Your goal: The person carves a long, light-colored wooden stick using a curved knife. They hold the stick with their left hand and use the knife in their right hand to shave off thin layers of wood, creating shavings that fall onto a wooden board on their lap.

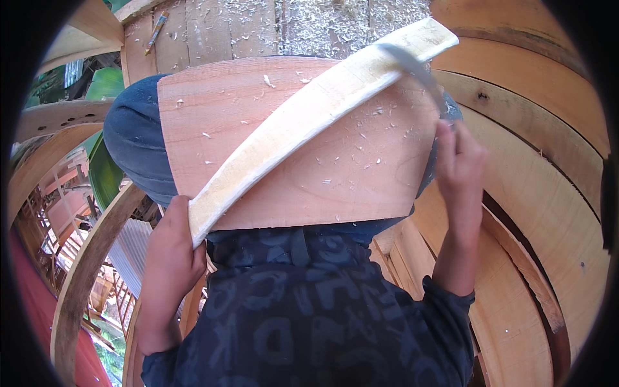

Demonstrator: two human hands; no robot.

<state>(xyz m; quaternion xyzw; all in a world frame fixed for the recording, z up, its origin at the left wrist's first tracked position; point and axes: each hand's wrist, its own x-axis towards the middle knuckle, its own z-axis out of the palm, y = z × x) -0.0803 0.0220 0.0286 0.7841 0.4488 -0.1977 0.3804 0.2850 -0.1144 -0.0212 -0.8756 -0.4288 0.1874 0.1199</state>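
A long, pale, slightly curved strip of wood (293, 119) lies slantwise over a flat reddish wooden board (348, 174) on my lap. My left hand (173, 248) is closed round its lower left end. My right hand (461, 158), at the right of the board, is closed on a knife; its handle is mostly hidden in the fingers. The knife's grey blade (419, 74), blurred by motion, crosses the strip near its upper right end. I cannot tell whether its edge is in the wood. Small shavings are scattered over the board.
Many pale shavings (335, 29) cover the plank floor (206, 32) ahead of me. A thin, colourful stick-like object (157, 32) lies there on the left. Wide planks (535, 161) curve along my right side. On my left, wooden rails (97, 264) stand before green leaves (103, 171).
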